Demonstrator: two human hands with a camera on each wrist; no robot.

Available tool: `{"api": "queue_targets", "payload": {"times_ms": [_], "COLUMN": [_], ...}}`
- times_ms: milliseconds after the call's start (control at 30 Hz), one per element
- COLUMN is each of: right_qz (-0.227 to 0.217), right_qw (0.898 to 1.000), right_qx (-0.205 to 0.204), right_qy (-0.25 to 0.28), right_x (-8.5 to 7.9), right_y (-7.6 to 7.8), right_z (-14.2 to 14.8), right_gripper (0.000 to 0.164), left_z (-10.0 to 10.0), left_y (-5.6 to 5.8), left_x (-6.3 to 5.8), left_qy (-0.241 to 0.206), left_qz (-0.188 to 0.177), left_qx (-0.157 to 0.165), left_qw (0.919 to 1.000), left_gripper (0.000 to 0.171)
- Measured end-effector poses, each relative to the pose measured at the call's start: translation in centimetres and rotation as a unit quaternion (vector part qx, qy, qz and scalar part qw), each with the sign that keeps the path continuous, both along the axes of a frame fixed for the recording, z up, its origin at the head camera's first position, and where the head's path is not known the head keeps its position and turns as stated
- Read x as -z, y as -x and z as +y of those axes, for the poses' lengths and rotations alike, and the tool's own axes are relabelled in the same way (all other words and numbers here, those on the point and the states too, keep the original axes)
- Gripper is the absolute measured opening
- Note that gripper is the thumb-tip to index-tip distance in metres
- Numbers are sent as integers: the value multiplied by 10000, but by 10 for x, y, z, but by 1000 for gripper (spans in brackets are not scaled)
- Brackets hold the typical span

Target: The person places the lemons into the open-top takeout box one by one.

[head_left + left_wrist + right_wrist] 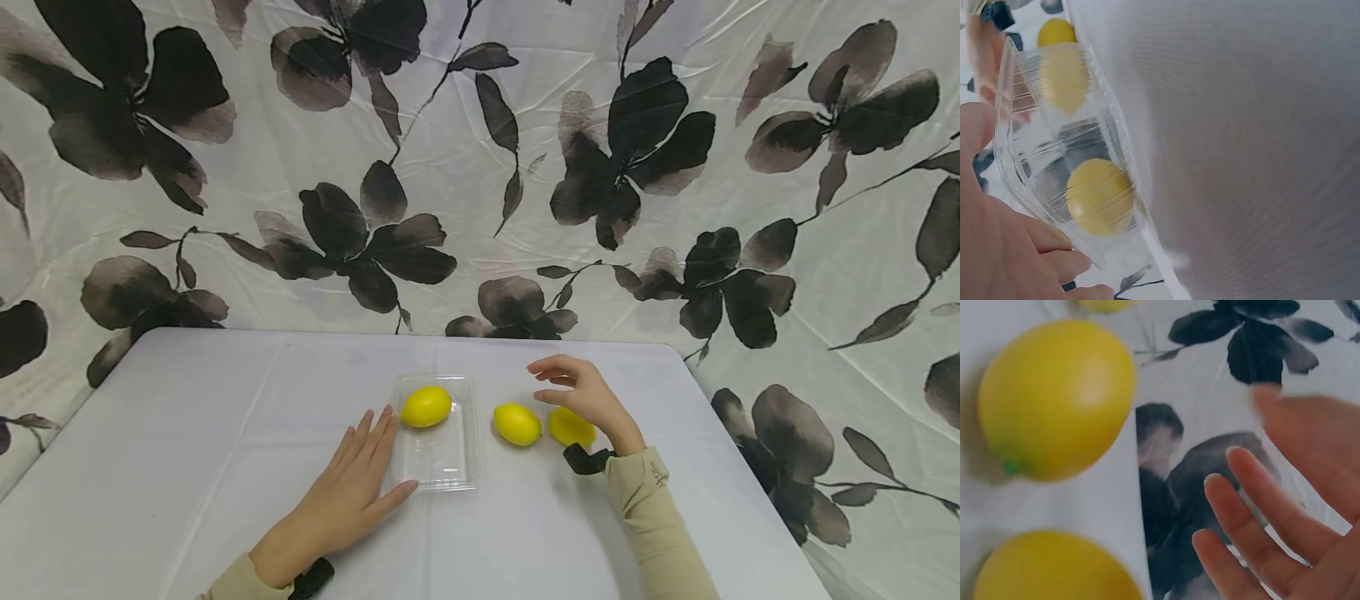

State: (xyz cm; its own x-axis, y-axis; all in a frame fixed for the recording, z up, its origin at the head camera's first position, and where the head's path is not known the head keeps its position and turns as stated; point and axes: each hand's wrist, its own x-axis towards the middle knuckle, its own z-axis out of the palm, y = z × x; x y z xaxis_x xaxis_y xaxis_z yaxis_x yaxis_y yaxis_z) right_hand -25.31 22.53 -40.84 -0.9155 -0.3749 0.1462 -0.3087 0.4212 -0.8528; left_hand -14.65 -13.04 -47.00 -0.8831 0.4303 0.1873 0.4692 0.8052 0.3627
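A clear plastic tray (438,479) lies on the table with one yellow lemon (426,407) in its far end. My left hand (341,483) rests along the tray's left side, fingers straight, fingertips and thumb right at its rim. Two more lemons lie to the right of the tray: a nearer-to-tray lemon (517,425) and a right-hand lemon (572,427), partly hidden by my right wrist. Above them hovers my right hand (581,390), fingers loosely bent and holding nothing. In the right wrist view its spread fingers (1254,531) stand apart from the large lemon (1057,400).
A white cloth covers the table (187,417). Behind it hangs a pale curtain (480,167) printed with dark flowers, which also shows past the table's right edge. A black strap piece (587,459) sits at my right wrist.
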Motion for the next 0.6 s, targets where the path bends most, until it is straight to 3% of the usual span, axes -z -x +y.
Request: {"api": "queue_targets", "payload": {"times_ms": [200, 300, 400, 600], "right_qz": [-259, -379, -558, -581], "right_qw": [9991, 9984, 9964, 9842], "right_qx": [286, 231, -27, -1001], "right_qy": [194, 364, 631, 1342], "right_x": [28, 40, 53, 75], "right_y": [0, -1, -3, -5], "right_z": [30, 41, 52, 70], "right_gripper": [31, 30, 31, 50], "left_z": [1, 1, 1, 1], "left_y": [1, 1, 1, 0], "left_x": [0, 1, 1, 1], "left_qy": [-15, -4, 8, 30], "left_qz": [-10, -19, -29, -39], "left_qx": [21, 15, 7, 1], "left_qw": [10000, 10000, 10000, 10000], "left_gripper": [90, 90, 90, 91]}}
